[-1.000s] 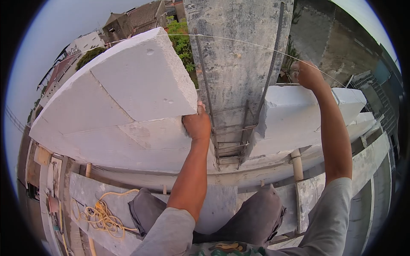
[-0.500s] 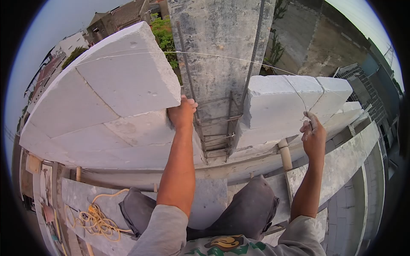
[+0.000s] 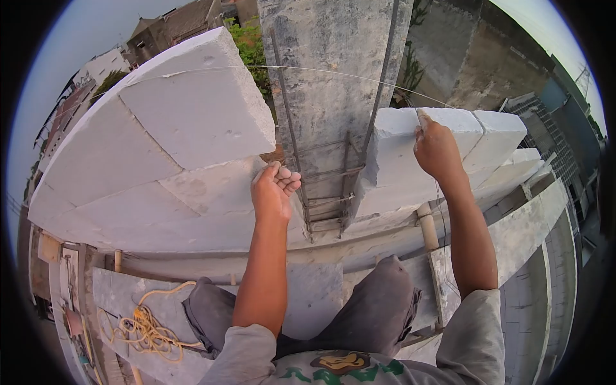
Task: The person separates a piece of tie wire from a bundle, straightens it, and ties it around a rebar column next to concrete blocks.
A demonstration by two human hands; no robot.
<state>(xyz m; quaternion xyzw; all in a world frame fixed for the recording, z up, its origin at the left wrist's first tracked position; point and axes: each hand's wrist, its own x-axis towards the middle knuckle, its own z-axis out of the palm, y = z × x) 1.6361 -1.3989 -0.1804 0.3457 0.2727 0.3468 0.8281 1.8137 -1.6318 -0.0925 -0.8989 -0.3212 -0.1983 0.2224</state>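
Note:
My right hand is closed in a pinch at the top edge of the right-hand white block wall. A thin dark string hangs from below this hand, and its fingers appear pinched on it. My left hand has its fingers curled in, palm partly towards me, and nothing shows in it. It is beside the end of the left-hand white block wall, under the overhanging upper block. A pale line stretches from the left wall across the gap to the right wall.
A grey concrete column or panel stands between the walls, with steel bars in the gap. Below are grey planks, a pipe and a tangled yellow rope. Roofs and buildings lie beyond.
My right hand has moved up and left to the block's top edge, taking the string with it. My left hand has come off the left block's end and turned its palm more towards me.

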